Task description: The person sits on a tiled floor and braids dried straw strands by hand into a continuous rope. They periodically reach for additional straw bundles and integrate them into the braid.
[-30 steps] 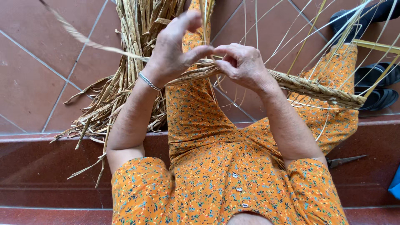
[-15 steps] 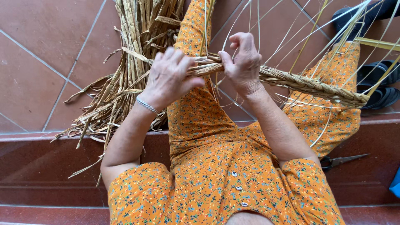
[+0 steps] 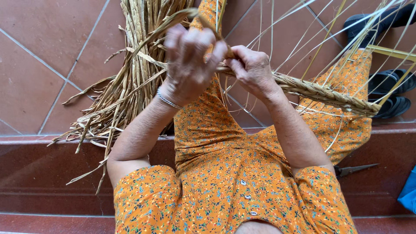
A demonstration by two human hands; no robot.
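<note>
Over the lap, right hand (image 3: 251, 69) pinches the working end of the straw braid (image 3: 320, 92) that runs off rightward, left hand (image 3: 188, 60) closed on a loose strand (image 3: 169, 21) from the bundle (image 3: 138, 65); best fold it tight, keep tension even.

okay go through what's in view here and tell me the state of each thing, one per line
left hand: raised, grip closed on a loose straw strand, blurred
right hand: grip pinching the braid's working end
braided straw rope: partly plaited, runs off to the right, loose strands sticking out
straw bundle: unbraided, lying on the tiled floor
scissors: closed, resting on the step
black sandals: off, on the floor
</note>
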